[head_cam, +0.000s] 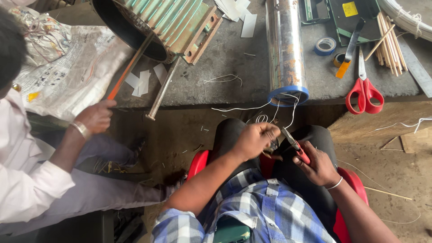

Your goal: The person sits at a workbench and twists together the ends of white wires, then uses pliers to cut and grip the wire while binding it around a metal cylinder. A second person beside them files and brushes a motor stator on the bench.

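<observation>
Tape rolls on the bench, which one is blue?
The larger roll of tape, lying flat just right of the metal cylinder. The smaller roll beside it, by the scissors, is yellowish.

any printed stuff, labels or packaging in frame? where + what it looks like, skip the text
Newspaper: spread on the bench's left end, crumpled, white with coloured print.
Yellow label: small square on a dark green tray, top right.
Paper slips: blank white rectangles on the bench near the ribbed green housing.
No screens or signs show.
</observation>
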Demonstrator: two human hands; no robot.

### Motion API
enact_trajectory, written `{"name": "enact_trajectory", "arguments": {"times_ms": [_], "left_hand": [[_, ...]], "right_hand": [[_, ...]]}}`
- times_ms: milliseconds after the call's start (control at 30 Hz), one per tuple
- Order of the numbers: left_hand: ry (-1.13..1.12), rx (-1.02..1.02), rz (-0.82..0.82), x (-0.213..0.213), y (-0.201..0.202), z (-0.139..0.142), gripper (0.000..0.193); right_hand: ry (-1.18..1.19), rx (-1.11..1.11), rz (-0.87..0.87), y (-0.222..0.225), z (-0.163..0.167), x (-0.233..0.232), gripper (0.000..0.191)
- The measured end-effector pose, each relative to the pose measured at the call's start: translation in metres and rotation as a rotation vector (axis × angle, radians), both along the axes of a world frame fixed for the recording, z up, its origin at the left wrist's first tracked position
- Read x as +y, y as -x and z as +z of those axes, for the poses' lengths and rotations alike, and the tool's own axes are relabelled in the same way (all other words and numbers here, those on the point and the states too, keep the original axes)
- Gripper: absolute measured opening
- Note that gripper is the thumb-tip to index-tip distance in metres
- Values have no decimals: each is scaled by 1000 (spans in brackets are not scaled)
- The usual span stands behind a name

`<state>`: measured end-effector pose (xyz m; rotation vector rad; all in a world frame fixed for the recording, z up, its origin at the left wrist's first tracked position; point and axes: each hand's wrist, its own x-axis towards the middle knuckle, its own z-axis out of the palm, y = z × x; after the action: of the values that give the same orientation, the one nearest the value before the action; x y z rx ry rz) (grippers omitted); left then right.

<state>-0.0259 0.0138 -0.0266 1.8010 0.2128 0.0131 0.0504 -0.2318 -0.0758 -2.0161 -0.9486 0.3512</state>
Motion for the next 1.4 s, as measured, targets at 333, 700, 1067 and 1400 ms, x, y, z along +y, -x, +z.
{"name": "enact_trajectory", "arguments": {"times_ms": [333,700,1067,1400], "left_hand": [[900,351,-185,10,-13,-20,31],[362,-163,-30,2,-6,-24,16],[-145,-529,-2,-4,8,16,8],[-999,-924,-33,-4,10,21,21]], "right_hand": [[12,-1,3,-1,0,-2,51],[27,7,7,-1,1,0,51],[-42,118,39,1,-4,0,45],[-44,229,32,4,-7,2,43]]}}
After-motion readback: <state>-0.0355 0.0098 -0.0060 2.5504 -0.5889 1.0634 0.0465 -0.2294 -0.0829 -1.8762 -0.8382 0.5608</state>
